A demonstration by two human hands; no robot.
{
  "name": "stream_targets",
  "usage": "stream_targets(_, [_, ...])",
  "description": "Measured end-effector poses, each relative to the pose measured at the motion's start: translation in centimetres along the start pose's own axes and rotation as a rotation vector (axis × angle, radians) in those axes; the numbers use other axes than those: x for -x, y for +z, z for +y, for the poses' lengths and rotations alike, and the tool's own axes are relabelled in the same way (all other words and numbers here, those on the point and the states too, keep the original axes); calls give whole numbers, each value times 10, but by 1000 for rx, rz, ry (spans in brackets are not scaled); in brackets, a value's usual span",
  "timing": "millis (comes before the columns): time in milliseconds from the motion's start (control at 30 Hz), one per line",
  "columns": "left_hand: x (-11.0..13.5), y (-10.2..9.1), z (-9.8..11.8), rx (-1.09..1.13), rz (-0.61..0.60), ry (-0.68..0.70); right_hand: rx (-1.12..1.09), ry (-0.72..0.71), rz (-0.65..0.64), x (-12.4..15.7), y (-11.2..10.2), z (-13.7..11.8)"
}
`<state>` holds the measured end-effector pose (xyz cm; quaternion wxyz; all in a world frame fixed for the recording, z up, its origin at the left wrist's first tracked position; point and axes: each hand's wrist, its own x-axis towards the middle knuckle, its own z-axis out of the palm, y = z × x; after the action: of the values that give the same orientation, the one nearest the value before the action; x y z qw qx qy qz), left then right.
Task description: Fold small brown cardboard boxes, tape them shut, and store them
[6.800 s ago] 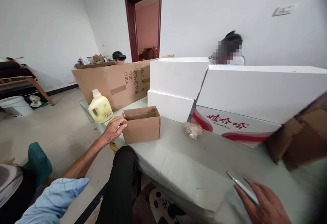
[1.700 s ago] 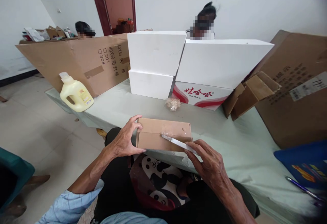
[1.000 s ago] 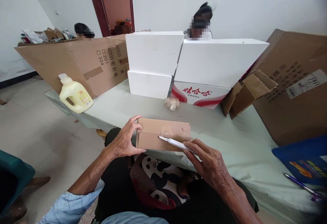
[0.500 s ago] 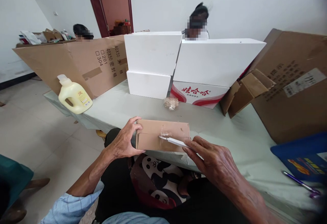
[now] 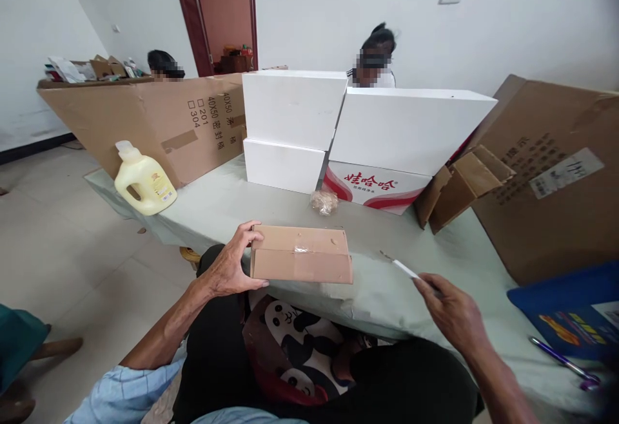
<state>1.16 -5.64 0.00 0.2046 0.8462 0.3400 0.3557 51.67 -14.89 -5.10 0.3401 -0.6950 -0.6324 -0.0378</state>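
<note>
A small brown cardboard box point(image 5: 300, 266) sits at the table's near edge, with a strip of clear tape point(image 5: 302, 249) across the seam on its top. My left hand point(image 5: 236, 256) grips the box's left end, thumb at the near corner and fingers at the far one. To the right of the box, my right hand point(image 5: 447, 305) is closed round the white handle of a craft knife point(image 5: 405, 269). Its thin blade points away to the left, above the tablecloth and apart from the box.
White boxes point(image 5: 294, 111) are stacked across the table beside a red-and-white carton point(image 5: 380, 187). A yellowish jug point(image 5: 145, 179) stands left. A crumpled clear bag point(image 5: 324, 202), an open cardboard piece point(image 5: 464, 185), a blue package point(image 5: 570, 314) and a purple pen point(image 5: 561, 356) lie around. Two people sit beyond.
My right hand has drawn the craft knife off the box's seam and moved it to the right. The box, still in my left hand, appears slightly further left.
</note>
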Motion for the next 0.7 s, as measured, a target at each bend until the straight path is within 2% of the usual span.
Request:
stream_targets(67, [-1, 0, -1, 11, 13, -1, 81, 1, -7, 9, 29, 26])
stream_targets(133, [-3, -1, -1, 23, 11, -2, 108, -61, 11, 16, 49, 41])
stream_targets(233, [-5, -2, 0, 36, -7, 0, 44, -155, 86, 16, 60, 35])
stream_targets(300, [-5, -1, 0, 27, -20, -9, -86, -163, 115, 10, 57, 11])
stream_targets(400, [-6, 0, 0, 14, -50, -28, -310, -177, 109, 0, 49, -46])
stream_targets(533, [-7, -1, -3, 22, -93, -9, -390, -347, 56, -6, 43, -121])
stream_targets(600, [-8, -5, -3, 41, -110, -3, -351, -426, 49, -6, 45, -144])
stream_targets(700, [-9, -13, -5, 55, -119, -74, -292, -484, 62, -6, 50, -158])
